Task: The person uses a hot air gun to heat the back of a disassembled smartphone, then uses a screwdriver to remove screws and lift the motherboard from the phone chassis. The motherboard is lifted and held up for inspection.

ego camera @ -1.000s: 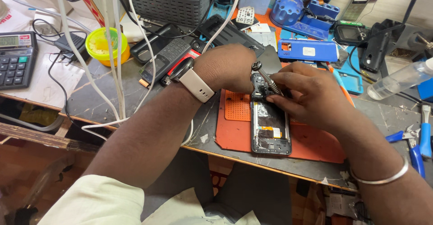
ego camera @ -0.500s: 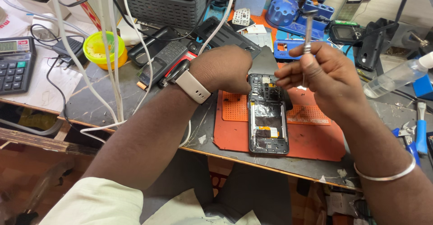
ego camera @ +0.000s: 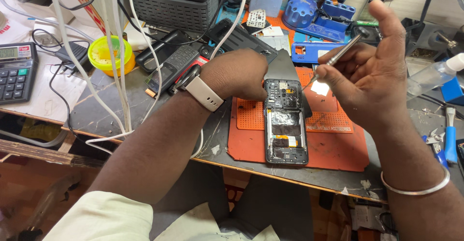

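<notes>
Head camera looks steeply down, close over the workbench (ego camera: 145,110).

Bright, even light; soft shadows, sharp focus.

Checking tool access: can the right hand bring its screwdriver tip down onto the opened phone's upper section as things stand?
Probably yes. The right hand holds the screwdriver just above the opened phone; the left hand grips only the phone's top-left edge, leaving the upper section exposed.
</notes>
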